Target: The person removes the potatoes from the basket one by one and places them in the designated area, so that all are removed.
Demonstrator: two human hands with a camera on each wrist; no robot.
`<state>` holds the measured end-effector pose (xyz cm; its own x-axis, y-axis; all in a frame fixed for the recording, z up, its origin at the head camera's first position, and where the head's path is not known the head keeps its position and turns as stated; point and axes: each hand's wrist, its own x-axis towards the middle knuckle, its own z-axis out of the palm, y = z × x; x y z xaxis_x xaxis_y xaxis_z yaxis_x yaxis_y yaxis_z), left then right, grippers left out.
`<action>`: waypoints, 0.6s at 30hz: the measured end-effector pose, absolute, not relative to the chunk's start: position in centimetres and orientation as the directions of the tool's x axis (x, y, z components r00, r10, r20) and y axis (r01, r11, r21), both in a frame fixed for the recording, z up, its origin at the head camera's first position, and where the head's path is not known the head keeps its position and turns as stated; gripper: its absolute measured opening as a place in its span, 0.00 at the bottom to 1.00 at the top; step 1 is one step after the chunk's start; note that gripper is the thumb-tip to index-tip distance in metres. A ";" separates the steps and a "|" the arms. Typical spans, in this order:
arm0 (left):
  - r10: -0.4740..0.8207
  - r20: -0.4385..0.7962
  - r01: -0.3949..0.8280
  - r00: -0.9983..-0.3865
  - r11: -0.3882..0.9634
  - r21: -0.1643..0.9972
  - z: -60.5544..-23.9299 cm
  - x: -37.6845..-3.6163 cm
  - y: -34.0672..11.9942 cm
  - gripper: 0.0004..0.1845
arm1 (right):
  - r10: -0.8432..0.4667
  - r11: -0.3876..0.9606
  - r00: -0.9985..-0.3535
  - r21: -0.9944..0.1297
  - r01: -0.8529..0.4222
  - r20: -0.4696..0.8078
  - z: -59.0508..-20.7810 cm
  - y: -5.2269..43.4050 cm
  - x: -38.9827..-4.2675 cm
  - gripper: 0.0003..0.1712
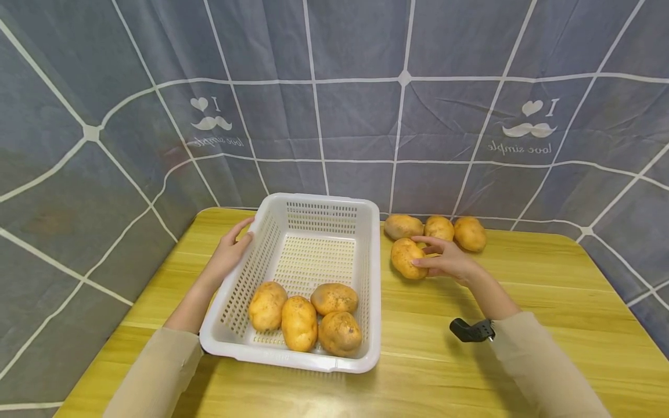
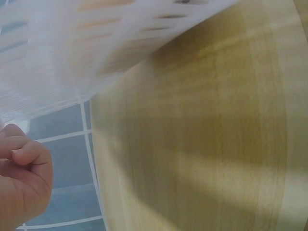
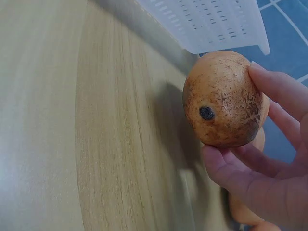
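Note:
A potato [image 1: 407,259] is pinched between the thumb and fingers of my right hand [image 1: 448,260], to the right of the basket. The right wrist view shows a dark spot on this potato [image 3: 224,98] and its shadow on the wood beside it. My left hand [image 1: 232,251] grips the left rim of a white plastic basket [image 1: 379,278] with slotted walls; its curled fingers [image 2: 31,153] also show in the left wrist view. Several potatoes [image 1: 299,323] lie together at the near end of the basket.
Three more potatoes, a left one [image 1: 403,227], a middle one [image 1: 439,227] and a right one [image 1: 470,234], lie at the table's back edge. A grey curtain [image 1: 360,122] with white lines hangs behind the wooden table [image 1: 554,290]. A black strap piece [image 1: 472,331] juts from the right sleeve.

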<state>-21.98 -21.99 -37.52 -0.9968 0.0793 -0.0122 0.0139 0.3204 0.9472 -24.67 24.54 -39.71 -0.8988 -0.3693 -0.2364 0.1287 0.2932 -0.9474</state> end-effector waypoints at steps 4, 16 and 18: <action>0.083 -0.011 0.015 -0.996 0.305 0.952 -37.6 -22.0 -21.9 0.28 | -0.363 0.294 -0.897 -0.944 0.147 -0.252 -39.8 24.5 -24.9 0.41; 0.077 -0.017 0.008 -0.997 0.310 0.951 -37.6 -22.0 -22.0 0.28 | -0.360 0.297 -0.897 -0.943 0.150 -0.256 -40.1 24.0 -25.9 0.42; 0.077 -0.018 0.006 -0.997 0.307 0.952 -37.6 -22.0 -22.0 0.28 | -0.356 0.308 -0.898 -0.940 0.149 -0.259 -40.1 24.0 -26.1 0.41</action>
<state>-22.01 -21.98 -37.60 -0.9969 0.0769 -0.0184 0.0061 0.3068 0.9518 -26.07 23.99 -40.11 -0.8980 -0.3555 -0.2592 0.1494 0.3078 -0.9397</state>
